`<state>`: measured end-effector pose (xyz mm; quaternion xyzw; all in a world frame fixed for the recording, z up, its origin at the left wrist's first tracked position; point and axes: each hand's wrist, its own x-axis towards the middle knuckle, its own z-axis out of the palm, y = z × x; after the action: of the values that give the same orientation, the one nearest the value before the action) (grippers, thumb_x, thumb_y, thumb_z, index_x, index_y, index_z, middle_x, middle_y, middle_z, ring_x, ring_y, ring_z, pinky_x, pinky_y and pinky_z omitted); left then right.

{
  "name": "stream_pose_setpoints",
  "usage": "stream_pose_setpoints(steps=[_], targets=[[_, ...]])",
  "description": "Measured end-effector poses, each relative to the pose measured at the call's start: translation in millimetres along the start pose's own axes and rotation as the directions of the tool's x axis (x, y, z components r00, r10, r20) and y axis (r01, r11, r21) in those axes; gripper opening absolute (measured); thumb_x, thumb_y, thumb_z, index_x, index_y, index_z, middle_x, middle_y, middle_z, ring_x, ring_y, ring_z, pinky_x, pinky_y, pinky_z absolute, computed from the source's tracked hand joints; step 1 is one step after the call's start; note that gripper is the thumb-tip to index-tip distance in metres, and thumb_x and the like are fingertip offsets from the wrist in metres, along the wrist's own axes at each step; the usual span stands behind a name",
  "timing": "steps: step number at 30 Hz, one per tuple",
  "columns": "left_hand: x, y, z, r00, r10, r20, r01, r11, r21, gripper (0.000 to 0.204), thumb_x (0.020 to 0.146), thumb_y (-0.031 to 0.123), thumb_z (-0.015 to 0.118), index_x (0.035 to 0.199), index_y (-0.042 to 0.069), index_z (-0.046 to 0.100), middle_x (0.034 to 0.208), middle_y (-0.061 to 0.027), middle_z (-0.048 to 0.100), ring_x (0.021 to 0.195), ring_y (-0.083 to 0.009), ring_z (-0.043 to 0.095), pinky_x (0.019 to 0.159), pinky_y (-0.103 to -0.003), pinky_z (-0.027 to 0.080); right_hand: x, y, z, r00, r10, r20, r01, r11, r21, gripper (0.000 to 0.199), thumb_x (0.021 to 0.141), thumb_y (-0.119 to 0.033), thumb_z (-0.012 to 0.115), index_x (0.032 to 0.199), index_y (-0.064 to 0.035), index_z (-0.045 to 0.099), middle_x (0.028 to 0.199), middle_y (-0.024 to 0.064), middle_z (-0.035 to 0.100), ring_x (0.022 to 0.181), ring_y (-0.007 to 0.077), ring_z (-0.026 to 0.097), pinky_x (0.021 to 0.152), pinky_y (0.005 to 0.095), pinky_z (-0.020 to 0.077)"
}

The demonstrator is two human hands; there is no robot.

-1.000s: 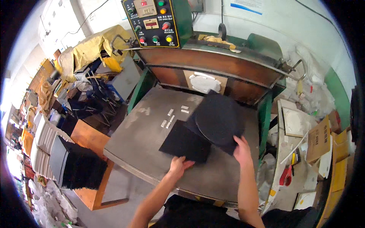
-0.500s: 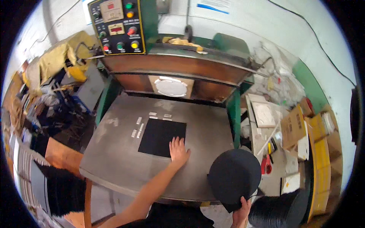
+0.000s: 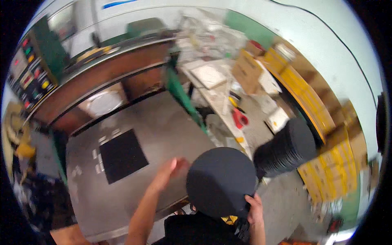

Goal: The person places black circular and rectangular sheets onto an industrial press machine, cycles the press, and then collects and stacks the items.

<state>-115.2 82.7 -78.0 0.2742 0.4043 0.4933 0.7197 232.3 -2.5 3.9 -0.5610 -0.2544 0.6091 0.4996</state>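
My right hand [image 3: 255, 209] grips a flat black disc [image 3: 220, 179] by its lower right edge, thumb on top and fingers hidden beneath. It is held in front of my body, past the near right corner of the metal table [image 3: 171, 122]. My left hand [image 3: 173, 166], smeared by motion, is over the table just left of the disc, and its fingers cannot be made out. A black square sheet [image 3: 123, 156] lies flat on the table, with several small white blocks [image 3: 98, 154] along its far and left edges.
Right of the disc lies a tall stack of black discs [image 3: 281, 151]. A cluttered side bench [image 3: 222, 92] holds a red tape dispenser [image 3: 240, 118] and a white board. Cardboard boxes [image 3: 330, 175] line the right wall. A control panel [image 3: 32, 73] stands far left by the press [image 3: 106, 90].
My view has swung right. My left hand has lifted off the black square sheet and come toward the disc. My right hand still holds the disc; the sheet stays beside the blocks.
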Motion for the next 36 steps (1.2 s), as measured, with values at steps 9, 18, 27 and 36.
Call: stream_pose_setpoints(steps=[9, 18, 27, 36], targets=[[-1.4, -51.0, 121.4, 0.999, 0.019, 0.047, -0.020, 1.000, 0.017, 0.044, 0.094, 0.006, 0.053, 0.137, 0.004, 0.043, 0.129, -0.0086, 0.055, 0.116, -0.0209, 0.054, 0.095, -0.040, 0.047, -4.1, 4.4, -218.8, 0.961, -0.063, -0.268, -0.045, 0.926, -0.376, 0.026, 0.096, -0.023, 0.055, 0.098, 0.0015, 0.062, 0.070, 0.0051, 0.061, 0.060, 0.0145, 0.056, 0.058, 0.0286, 0.0451], [108.4, -6.7, 321.6, 0.953, 0.210, 0.218, -0.168, 0.966, -0.198, 0.047, 0.095, 0.011, 0.054, 0.140, 0.007, 0.040, 0.135, -0.0088, 0.051, 0.122, -0.0261, 0.051, 0.101, -0.047, 0.042, -64.5, 44.6, -413.1, 0.525, -0.414, -0.744, -0.705, 0.279, -0.653, 0.022, 0.088, -0.026, 0.056, 0.090, -0.0067, 0.067, 0.089, 0.0195, 0.069, 0.086, 0.0402, 0.066, 0.074, 0.0504, 0.0521], [206.7, -38.0, 459.7, 0.960, 0.041, 0.276, -0.089, 0.982, 0.166, 0.031, 0.098, 0.014, 0.052, 0.128, 0.004, 0.050, 0.116, -0.0092, 0.063, 0.093, -0.0224, 0.068, 0.077, -0.038, 0.057, -110.6, 283.0, -487.3, 0.346, 0.249, -0.904, -0.914, 0.306, -0.266, 0.038, 0.084, -0.021, 0.058, 0.117, -0.0008, 0.051, 0.123, 0.0205, 0.055, 0.108, 0.0357, 0.059, 0.084, 0.0484, 0.0510], [211.0, -43.1, 470.6, 0.971, 0.024, 0.238, -0.100, 0.944, 0.316, 0.035, 0.096, 0.019, 0.057, 0.124, 0.000, 0.051, 0.116, -0.0127, 0.062, 0.094, -0.0233, 0.067, 0.080, -0.038, 0.057, -20.8, 326.6, -495.0, 0.656, 0.634, -0.410, -0.755, 0.542, -0.369, 0.028, 0.088, -0.018, 0.054, 0.111, -0.0024, 0.054, 0.106, 0.0168, 0.060, 0.094, 0.0304, 0.062, 0.075, 0.0433, 0.0527]])
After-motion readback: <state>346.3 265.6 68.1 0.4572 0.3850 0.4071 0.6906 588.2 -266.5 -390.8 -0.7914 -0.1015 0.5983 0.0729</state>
